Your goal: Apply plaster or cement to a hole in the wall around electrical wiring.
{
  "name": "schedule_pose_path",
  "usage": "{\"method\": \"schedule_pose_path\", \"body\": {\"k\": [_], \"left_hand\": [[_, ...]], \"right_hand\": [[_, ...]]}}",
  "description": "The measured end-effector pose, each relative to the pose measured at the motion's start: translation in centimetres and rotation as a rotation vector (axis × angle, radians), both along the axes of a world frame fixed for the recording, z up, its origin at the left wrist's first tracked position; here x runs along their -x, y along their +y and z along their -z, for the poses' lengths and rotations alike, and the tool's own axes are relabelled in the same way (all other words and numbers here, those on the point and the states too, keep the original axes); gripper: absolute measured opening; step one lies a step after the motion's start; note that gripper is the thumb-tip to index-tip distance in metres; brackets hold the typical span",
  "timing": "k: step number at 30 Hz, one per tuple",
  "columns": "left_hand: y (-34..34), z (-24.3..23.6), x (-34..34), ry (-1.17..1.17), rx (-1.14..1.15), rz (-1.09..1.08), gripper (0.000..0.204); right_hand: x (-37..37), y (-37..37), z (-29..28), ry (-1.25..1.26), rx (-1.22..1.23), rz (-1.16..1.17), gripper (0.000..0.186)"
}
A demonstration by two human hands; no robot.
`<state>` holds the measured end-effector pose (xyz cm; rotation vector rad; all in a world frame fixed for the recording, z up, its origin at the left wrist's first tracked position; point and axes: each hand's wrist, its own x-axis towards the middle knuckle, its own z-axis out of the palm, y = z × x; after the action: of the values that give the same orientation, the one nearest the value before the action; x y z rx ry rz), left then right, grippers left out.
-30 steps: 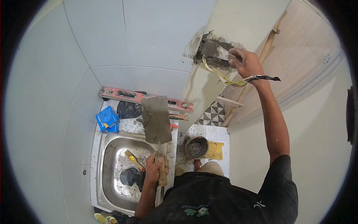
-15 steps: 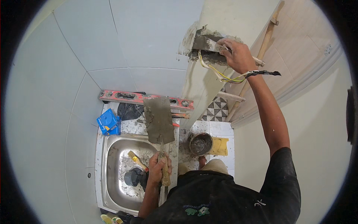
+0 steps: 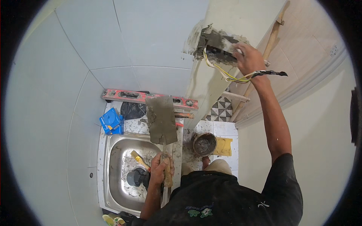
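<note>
My left hand is closed round the wooden handle of a rectangular plastering trowel, whose flat blade is smeared with grey mortar. My right hand reaches up to the wall and grips a scraper; its blade lies against a patch of wet mortar. Just under the blade is a dark opening in the wall. Yellow-green and white wires come out of it and run across in front of my right wrist to a black-taped end.
Below left, a steel sink holds a paintbrush and a dark grey pipe fitting. Behind it lie a red spirit level and a blue box. A mortar bucket stands on the floor beside a yellow sheet. A wooden ladder is at right.
My right hand and the scraper have slid slightly right along the mortar patch, showing more of the dark opening. My left hand and the trowel stay nearly still.
</note>
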<state>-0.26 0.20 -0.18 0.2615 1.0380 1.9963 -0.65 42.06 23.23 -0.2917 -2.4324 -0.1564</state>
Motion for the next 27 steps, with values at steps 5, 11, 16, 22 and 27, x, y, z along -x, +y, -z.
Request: {"method": "schedule_pose_path", "body": {"k": [5,11,16,22,27], "left_hand": [[-0.3,0.3,0.0,-0.045,0.042,-0.034,0.025],[0.6,-0.1,-0.3,-0.056,0.021,-0.015,0.026],[0.4,0.2,-0.3,-0.062,0.010,-0.011,0.027],[0.0,1.0,0.0,-0.054,0.020,-0.005,0.027],[0.4,0.9,0.0,-0.051,0.009,-0.002,0.027]], "right_hand": [[-0.5,-2.2,-1.8,-0.060,0.165,0.026,0.024],[0.9,-1.4,-0.8,-0.101,0.136,-0.072,0.020],[1.9,-1.0,0.3,-0.099,0.247,-0.067,0.020],[2.3,-0.9,-0.4,-0.107,0.166,-0.091,0.019],[2.4,-1.3,-0.2,-0.124,0.181,-0.031,0.020]]}}
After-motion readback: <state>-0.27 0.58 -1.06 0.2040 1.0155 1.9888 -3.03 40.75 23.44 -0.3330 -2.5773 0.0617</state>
